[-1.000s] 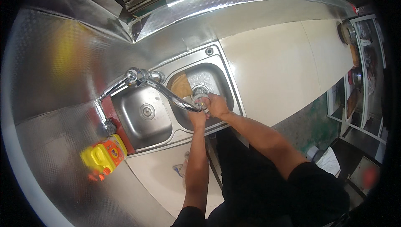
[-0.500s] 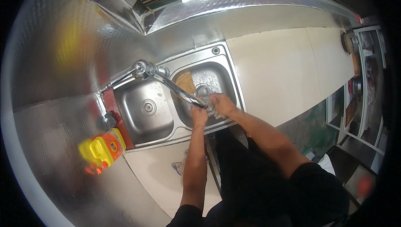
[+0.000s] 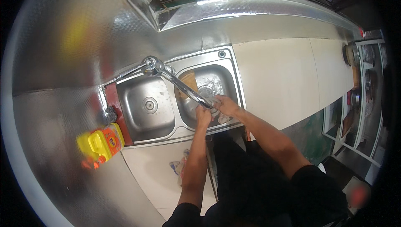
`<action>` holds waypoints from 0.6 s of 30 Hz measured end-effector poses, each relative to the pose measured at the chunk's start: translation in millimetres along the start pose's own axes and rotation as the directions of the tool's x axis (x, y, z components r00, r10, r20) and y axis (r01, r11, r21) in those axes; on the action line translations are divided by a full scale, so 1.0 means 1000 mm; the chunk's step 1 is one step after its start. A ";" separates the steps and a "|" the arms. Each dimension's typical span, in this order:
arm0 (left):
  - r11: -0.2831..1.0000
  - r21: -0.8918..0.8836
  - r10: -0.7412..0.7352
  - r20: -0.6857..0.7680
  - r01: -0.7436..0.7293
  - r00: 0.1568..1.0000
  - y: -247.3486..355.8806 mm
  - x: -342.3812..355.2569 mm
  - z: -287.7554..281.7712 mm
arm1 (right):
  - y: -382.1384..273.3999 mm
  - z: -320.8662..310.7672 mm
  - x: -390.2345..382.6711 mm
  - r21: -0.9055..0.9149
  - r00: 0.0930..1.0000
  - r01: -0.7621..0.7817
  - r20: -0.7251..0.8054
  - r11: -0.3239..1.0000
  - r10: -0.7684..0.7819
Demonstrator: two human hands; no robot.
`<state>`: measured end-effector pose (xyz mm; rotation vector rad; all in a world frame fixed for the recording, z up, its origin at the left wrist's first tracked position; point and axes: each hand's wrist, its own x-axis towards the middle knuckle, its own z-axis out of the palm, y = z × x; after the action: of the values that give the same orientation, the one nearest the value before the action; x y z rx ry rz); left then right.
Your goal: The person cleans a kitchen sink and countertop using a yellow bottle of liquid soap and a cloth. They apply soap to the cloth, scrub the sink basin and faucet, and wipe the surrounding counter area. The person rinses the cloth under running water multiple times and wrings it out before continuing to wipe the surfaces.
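Both my hands are low in the right basin (image 3: 229,74) of a steel double sink, beneath the tip of the chrome faucet (image 3: 184,87). My left hand (image 3: 203,116) has its fingers curled in beside the spout. My right hand (image 3: 227,105) is closed opposite it, just to the right. Between them is a small pale, round-edged thing, partly hidden by the spout and fingers; its kind does not show. A crumpled whitish piece (image 3: 224,119) hangs or lies below my right hand. Behind the spout lies a flat tan piece (image 3: 188,84), next to the drain (image 3: 205,92).
The left basin (image 3: 161,122) has its own drain. A yellow detergent jug (image 3: 104,142) with a red cap stands left of the sink, near a grey scouring pad (image 3: 110,114). A crumpled plastic wrapper (image 3: 178,167) lies on the near counter. Shelves (image 3: 355,101) stand at far right.
The view has shifted slightly, so the sink sits a little lower and to the right. Both hands stay under the spout, and the whitish piece below my right hand shows more.
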<state>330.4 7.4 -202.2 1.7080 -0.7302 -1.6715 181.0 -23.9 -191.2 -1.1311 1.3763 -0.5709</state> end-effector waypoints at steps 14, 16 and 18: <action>0.934 0.342 0.098 0.023 -0.100 0.995 -0.027 0.010 -0.002 | -0.014 -0.017 0.005 -0.385 0.993 0.115 0.047 0.916 -0.105; 0.934 0.344 0.229 -0.374 -0.095 0.899 -0.044 0.009 0.025 | -0.026 0.002 0.004 -0.571 0.980 0.033 -0.142 0.820 -0.138; 0.938 0.340 0.307 -0.713 -0.072 0.631 -0.049 0.012 0.065 | -0.037 0.025 0.002 -0.512 0.952 0.005 -0.260 0.859 -0.160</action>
<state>263.8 25.9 -246.7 2.1975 -0.7025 -0.5726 215.2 -34.0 -164.4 -1.5836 1.8108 -0.4602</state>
